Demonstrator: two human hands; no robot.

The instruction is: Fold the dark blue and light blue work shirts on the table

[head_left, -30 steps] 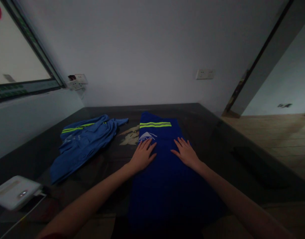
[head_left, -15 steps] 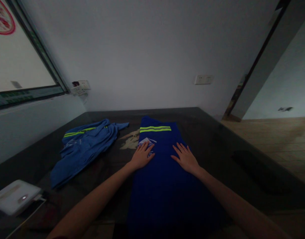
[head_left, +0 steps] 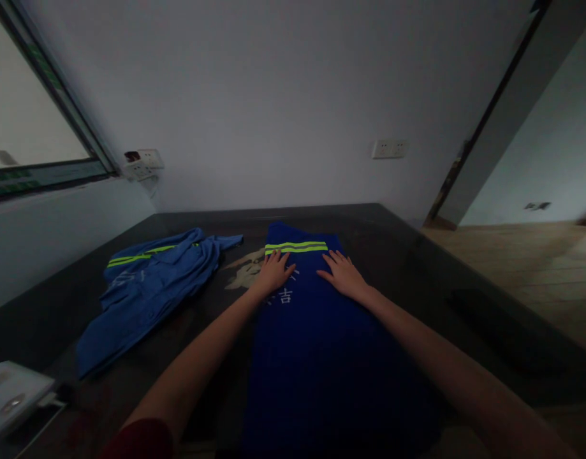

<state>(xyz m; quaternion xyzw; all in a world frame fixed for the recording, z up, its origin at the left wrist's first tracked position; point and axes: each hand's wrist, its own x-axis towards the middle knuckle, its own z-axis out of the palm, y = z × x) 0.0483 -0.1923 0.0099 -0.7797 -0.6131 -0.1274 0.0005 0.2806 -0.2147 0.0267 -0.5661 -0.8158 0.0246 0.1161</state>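
A dark blue work garment (head_left: 316, 344), folded long and narrow, lies on the dark table with a yellow-green and grey reflective stripe (head_left: 297, 247) across its far part. My left hand (head_left: 272, 274) rests flat on its left edge just below the stripe, covering part of a white print. White characters (head_left: 284, 296) show beneath that hand. On the right edge, my right hand (head_left: 344, 274) lies palm down with fingers spread. Neither hand grips the cloth. The near end of the garment fades into shadow.
A lighter blue jacket (head_left: 153, 280) with reflective stripes lies crumpled to the left. Between it and the garment is a beige patch (head_left: 247, 268) on the dark table (head_left: 383, 229). A white device (head_left: 15, 395) with a cable sits near left, and a black object (head_left: 505, 331) at right. Wall sockets (head_left: 389, 149) are behind.
Both hands have slid away from me along the garment, up to the reflective stripe, uncovering white characters below my left hand. The camera view has shifted slightly.
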